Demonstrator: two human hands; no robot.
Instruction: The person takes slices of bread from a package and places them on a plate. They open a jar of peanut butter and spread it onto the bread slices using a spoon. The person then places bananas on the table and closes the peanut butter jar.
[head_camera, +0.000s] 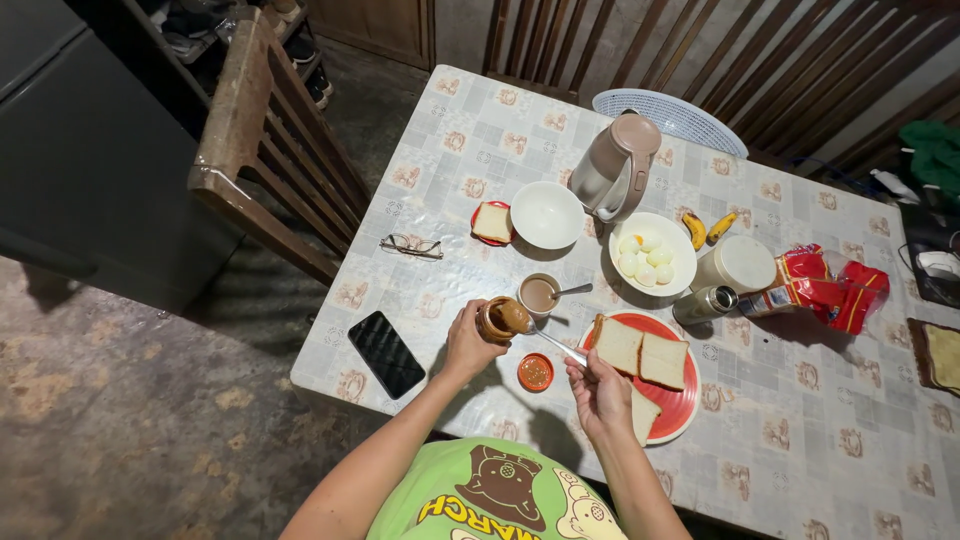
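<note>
Left hand (468, 343) is gripping a tilted brown jar (503, 319) near the tabletop's front edge; right hand (600, 392) is clasping a knife (558, 345), scooping spread; transfer to bread (640, 352) calls for steadiness.

Two bananas (706, 229), two bowls (546, 214), one jar (501, 320)

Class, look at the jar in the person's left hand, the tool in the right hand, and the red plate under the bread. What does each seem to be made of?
The jar looks like clear glass or plastic, brown from its contents; which one is unclear. The tool looks like metal: thin, silvery and shiny. The red plate looks like glossy plastic or melamine, judging by its even, bright colour.
</note>
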